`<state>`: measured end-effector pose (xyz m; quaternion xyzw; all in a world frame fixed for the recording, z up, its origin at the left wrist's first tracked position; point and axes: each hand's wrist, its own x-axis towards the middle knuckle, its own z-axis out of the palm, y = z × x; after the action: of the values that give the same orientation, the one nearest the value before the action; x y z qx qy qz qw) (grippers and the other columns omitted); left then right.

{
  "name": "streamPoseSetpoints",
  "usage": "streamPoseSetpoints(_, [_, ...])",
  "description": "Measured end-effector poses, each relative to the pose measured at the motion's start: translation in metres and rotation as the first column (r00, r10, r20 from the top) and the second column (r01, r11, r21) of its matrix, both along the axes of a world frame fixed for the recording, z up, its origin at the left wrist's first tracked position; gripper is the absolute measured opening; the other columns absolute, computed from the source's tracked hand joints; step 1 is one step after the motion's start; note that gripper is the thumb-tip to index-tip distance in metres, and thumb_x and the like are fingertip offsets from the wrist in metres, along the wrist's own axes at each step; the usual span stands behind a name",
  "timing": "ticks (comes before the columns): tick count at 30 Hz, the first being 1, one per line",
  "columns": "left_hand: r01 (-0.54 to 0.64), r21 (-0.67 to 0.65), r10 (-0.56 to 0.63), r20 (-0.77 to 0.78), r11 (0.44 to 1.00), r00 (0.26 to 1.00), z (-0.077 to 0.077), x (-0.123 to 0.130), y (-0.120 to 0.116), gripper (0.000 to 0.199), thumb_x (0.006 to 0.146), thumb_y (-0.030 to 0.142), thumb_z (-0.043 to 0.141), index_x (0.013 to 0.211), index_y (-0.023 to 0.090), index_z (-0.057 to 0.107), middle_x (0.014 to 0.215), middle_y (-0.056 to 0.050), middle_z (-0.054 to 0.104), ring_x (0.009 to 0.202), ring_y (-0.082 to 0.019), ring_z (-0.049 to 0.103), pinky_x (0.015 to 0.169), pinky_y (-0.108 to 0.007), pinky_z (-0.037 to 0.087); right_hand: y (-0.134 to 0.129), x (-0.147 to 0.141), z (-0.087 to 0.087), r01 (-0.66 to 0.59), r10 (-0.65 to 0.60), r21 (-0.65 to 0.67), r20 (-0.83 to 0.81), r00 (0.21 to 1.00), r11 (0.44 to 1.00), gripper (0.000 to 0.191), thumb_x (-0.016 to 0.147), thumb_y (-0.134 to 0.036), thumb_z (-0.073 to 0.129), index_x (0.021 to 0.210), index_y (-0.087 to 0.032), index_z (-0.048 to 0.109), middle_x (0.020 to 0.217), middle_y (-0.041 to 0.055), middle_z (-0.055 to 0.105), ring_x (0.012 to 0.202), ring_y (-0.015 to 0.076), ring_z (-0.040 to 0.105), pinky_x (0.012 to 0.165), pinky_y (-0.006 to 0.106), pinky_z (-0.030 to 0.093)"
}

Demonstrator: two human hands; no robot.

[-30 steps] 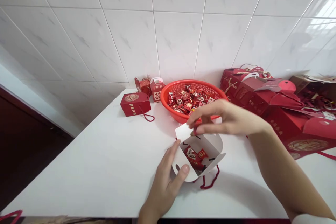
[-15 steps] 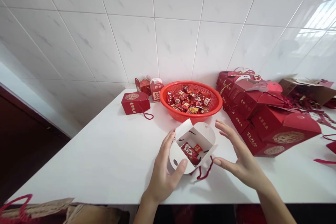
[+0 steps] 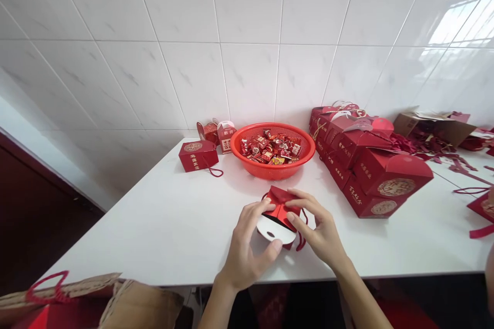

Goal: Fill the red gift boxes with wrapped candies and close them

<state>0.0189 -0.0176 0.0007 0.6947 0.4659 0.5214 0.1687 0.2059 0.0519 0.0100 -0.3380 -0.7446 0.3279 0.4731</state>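
Note:
A small red gift box [image 3: 284,206] stands on the white table in front of me. Its red side flaps are folded inward over the top, while a white-lined flap [image 3: 275,231] with a hole lies tilted at the near side. My left hand [image 3: 250,247] grips the box from the left, fingers on the red flaps and thumb at the white one. My right hand [image 3: 319,227] has its fingertips on the red flaps from the right. A dark red cord [image 3: 303,239] hangs along the box's right side. The box's inside is mostly hidden.
Behind the box is an orange-red plastic basket [image 3: 270,170] of wrapped sweets. A closed red box [image 3: 198,156] lies left of it. Stacked red boxes [image 3: 370,177] occupy the right. Farther right is an open carton [image 3: 436,128]; another carton [image 3: 141,306] is at the lower left.
The box's red side flaps are now folded in, covering the sweets seen inside earlier. My right hand has moved left from beside the box onto its flaps. The view has shifted slightly right.

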Motion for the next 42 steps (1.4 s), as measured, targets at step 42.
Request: streamPoseSetpoints(42, [-0.268, -0.239, 0.333, 0.299, 0.934, 0.894, 0.003, 0.010, 0.041, 0.045, 0.089, 0.044, 0.063, 0.127, 0.020, 0.060, 0.135, -0.014, 0.061, 0.127, -0.028, 0.058, 0.108, -0.046, 0.047, -0.023, 0.034, 0.026, -0.263, 0.090, -0.274, -0.514, 0.853, 0.925, 0.038, 0.082, -0.024, 0.079, 0.118, -0.029, 0.066, 0.096, 0.0043, 0.070, 0.085, 0.0165, 0.065, 0.078, 0.031, 0.055])
